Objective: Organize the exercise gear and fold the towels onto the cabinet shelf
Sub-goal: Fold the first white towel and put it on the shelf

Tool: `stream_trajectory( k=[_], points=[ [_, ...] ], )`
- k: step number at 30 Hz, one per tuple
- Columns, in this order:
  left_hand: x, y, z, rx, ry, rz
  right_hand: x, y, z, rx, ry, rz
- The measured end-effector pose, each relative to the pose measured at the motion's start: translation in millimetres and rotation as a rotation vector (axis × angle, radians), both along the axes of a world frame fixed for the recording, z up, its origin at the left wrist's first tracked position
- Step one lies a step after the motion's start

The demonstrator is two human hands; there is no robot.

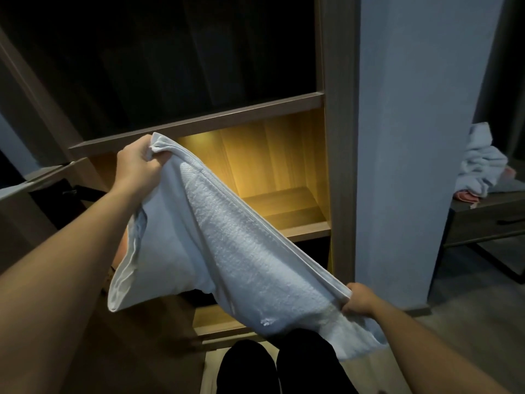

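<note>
Folding is the step in hand: the left hand [136,163] grips one bunched end of the white towel [227,245] at upper left of centre, and the right hand [359,300] pinches the other end at lower right. The towel hangs doubled between them, sagging in mid-frame before the lit shelf [295,223]. Next, I judge, the two ends must meet to halve it again, then it goes onto that shelf. More towels [480,166] lie heaped at far right.

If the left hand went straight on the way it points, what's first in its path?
Likely the front edge of the shelf board just above the left hand, which grips the towel; depth is unclear.
</note>
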State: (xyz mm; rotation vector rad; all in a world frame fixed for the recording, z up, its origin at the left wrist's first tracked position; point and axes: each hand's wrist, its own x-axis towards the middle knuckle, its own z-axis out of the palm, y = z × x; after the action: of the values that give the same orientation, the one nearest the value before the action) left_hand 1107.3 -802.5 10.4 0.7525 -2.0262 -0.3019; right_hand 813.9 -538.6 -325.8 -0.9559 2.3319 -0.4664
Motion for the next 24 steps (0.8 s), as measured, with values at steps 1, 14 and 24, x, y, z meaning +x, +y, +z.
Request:
stream_trajectory(
  k=[1,14,24],
  points=[
    [1,-1,-1,0.003,0.002,0.011,-1,1,0,-0.004,0.012,-0.015],
    [-24,27,-4,0.069,-0.112,-0.194,50,-61,125,-0.37,-0.224,0.201],
    [-24,57,-1,0.124,-0.318,-0.317,116,-108,262,-0.926,-0.346,0.293]
  ],
)
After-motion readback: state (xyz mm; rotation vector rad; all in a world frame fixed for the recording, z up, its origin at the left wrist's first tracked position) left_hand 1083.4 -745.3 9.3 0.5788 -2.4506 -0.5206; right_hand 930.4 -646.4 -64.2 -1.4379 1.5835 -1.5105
